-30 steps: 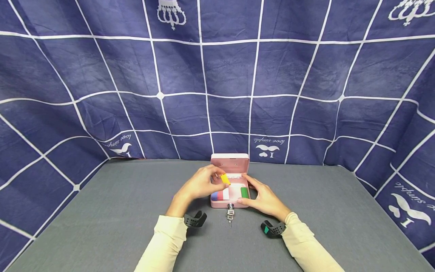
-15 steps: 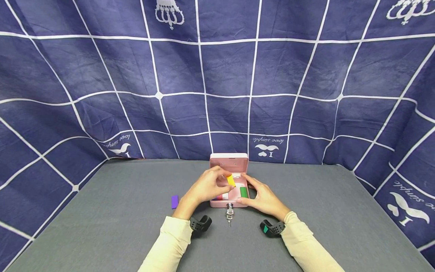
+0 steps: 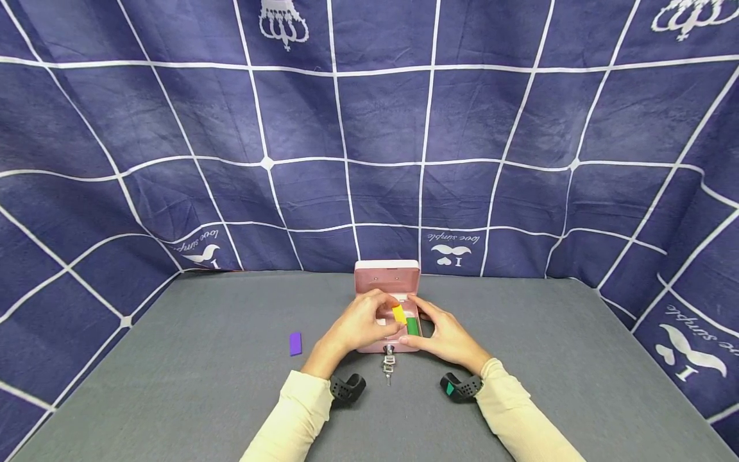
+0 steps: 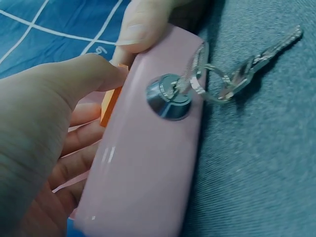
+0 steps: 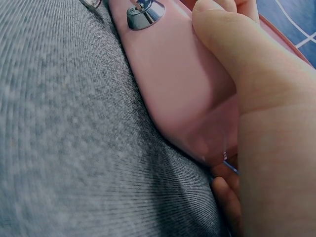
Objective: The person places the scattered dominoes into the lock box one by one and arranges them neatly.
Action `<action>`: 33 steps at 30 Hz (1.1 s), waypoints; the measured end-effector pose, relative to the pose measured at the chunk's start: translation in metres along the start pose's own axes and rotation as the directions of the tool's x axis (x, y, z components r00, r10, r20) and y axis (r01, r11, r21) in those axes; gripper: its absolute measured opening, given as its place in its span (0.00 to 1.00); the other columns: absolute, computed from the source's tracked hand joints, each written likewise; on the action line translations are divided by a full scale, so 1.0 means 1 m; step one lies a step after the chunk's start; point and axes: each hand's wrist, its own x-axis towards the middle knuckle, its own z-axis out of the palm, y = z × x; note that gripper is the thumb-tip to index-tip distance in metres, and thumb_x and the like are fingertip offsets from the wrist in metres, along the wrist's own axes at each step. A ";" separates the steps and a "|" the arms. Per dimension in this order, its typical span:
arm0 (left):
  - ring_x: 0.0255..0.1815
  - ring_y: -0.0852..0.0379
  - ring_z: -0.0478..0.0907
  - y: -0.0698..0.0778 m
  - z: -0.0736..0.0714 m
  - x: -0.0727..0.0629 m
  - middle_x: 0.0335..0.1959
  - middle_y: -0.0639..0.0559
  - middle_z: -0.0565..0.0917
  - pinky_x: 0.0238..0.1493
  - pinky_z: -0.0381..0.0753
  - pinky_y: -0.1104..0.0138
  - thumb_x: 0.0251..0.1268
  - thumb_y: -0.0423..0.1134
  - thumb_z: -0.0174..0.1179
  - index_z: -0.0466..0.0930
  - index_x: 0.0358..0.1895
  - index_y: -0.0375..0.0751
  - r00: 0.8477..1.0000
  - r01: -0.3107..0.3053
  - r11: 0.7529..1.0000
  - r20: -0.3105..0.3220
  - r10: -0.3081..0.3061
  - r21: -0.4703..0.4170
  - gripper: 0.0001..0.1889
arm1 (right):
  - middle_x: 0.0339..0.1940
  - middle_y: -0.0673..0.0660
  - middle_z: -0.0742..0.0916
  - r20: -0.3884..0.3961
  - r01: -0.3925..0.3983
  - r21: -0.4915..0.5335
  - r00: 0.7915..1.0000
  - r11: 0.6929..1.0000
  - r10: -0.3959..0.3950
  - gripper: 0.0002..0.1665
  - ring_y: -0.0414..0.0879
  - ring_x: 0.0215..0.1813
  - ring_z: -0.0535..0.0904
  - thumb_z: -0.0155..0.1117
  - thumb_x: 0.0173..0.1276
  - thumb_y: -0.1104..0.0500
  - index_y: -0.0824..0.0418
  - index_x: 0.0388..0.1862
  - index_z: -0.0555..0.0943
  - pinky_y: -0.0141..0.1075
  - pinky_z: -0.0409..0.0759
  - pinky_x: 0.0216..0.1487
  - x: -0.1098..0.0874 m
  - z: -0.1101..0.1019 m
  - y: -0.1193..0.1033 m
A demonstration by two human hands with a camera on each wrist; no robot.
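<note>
A pink metal cash box (image 3: 387,278) stands with its lid raised at the back of the table. My left hand (image 3: 359,322) pinches a small yellow block (image 3: 399,314) between thumb and fingers, over the inside of the box; it looks orange (image 4: 111,102) in the left wrist view. My right hand (image 3: 449,332) holds the box's right side, thumb at the front rim and fingers farther back. A green block (image 3: 412,326) lies inside at the right. Part of a white piece (image 3: 381,321) shows at the left; my left hand hides the rest of that side.
Keys (image 3: 389,366) hang from the lock (image 4: 169,97) on the box front and rest on the grey tabletop (image 3: 219,359). A purple block (image 3: 296,344) lies on the table left of my left hand. A blue checked cloth (image 3: 387,192) hangs behind.
My left hand has moved right with the yellow block, toward the green one. The purple block on the table has come into sight from behind that hand. My right hand keeps its hold.
</note>
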 end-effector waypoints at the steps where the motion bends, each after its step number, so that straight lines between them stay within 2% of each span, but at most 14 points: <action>1: 0.40 0.53 0.82 0.000 0.001 -0.001 0.39 0.47 0.85 0.46 0.79 0.63 0.54 0.42 0.73 0.85 0.47 0.39 1.000 -0.007 1.000 0.000 0.007 0.004 0.18 | 0.72 0.56 0.77 0.000 0.000 -0.001 1.000 1.000 0.000 0.55 0.52 0.71 0.75 0.76 0.55 0.36 0.51 0.78 0.64 0.52 0.71 0.71 0.000 0.000 0.000; 9: 0.49 0.51 0.80 -0.001 0.006 -0.004 0.44 0.47 0.85 0.55 0.78 0.57 0.53 0.42 0.73 0.86 0.50 0.40 1.000 -0.023 0.999 -0.008 0.024 0.032 0.20 | 0.72 0.56 0.77 -0.002 0.003 0.004 1.000 1.000 -0.003 0.55 0.51 0.71 0.74 0.76 0.54 0.36 0.49 0.78 0.64 0.52 0.71 0.71 0.000 0.001 0.001; 19: 0.51 0.49 0.81 -0.001 0.009 -0.003 0.44 0.46 0.88 0.59 0.76 0.58 0.52 0.36 0.73 0.87 0.47 0.37 0.997 -0.060 0.997 0.041 0.059 0.046 0.17 | 0.71 0.56 0.78 0.000 -0.003 0.011 1.000 1.000 0.003 0.54 0.50 0.69 0.76 0.76 0.55 0.36 0.48 0.78 0.64 0.52 0.72 0.70 0.000 -0.001 0.000; 25: 0.52 0.50 0.81 0.001 0.008 -0.002 0.45 0.48 0.88 0.59 0.76 0.58 0.55 0.37 0.69 0.87 0.47 0.38 0.996 -0.012 1.000 0.084 0.010 0.025 0.15 | 0.72 0.56 0.77 0.000 -0.010 0.010 1.000 1.000 0.010 0.55 0.51 0.70 0.75 0.76 0.55 0.36 0.49 0.78 0.64 0.52 0.71 0.71 0.000 -0.002 -0.001; 33: 0.48 0.51 0.83 0.003 0.005 0.002 0.43 0.50 0.90 0.55 0.78 0.58 0.55 0.39 0.72 0.88 0.46 0.39 0.990 0.000 0.996 0.138 -0.012 0.085 0.15 | 0.72 0.56 0.76 0.004 -0.002 0.006 1.000 1.000 0.002 0.55 0.51 0.71 0.75 0.76 0.55 0.37 0.50 0.78 0.64 0.52 0.71 0.71 0.002 -0.001 -0.001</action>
